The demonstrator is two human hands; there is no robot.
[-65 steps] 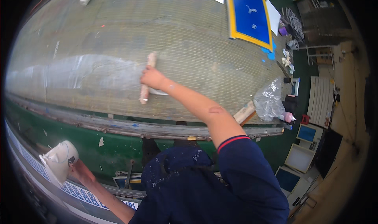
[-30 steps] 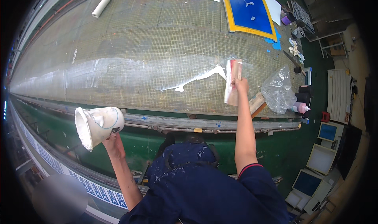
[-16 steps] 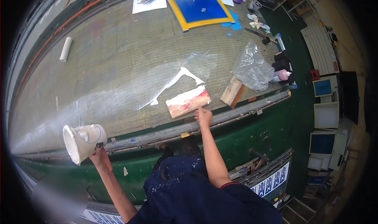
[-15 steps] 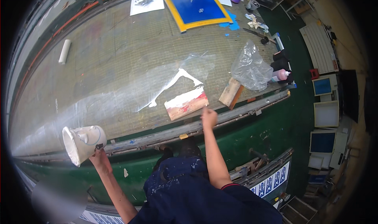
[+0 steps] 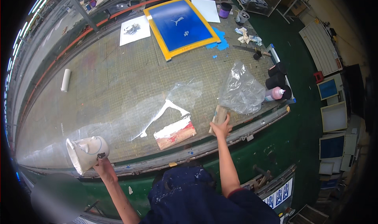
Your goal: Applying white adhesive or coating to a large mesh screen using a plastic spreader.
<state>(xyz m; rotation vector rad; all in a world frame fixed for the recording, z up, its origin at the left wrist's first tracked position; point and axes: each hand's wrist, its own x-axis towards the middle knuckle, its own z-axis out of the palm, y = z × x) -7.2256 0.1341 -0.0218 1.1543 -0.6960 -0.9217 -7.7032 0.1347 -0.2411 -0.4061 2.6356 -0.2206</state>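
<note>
My left hand grips a white bucket at the table's near edge, its mouth tipped toward the left and its rim coated in white. My right hand is wrapped around a wooden-handled squeegee near the front edge. Left of it lies a second squeegee, its wood stained red and its upper part covered with thick white paint. Just beyond, a bent streak of white paint runs over clear film on the table. A crumpled clear plastic bag touches the far end of the held squeegee.
At the back, a yellow-framed blue screen lies beside white sheets. Along the right edge are a pink bottle, dark containers, a knife and crumpled rags. A white roll lies at left on the gridded table.
My right hand has moved right from beside the paint-covered squeegee and taken hold of the other one, turning it more upright. The bucket stays in my left hand. The view has tilted toward the far side.
</note>
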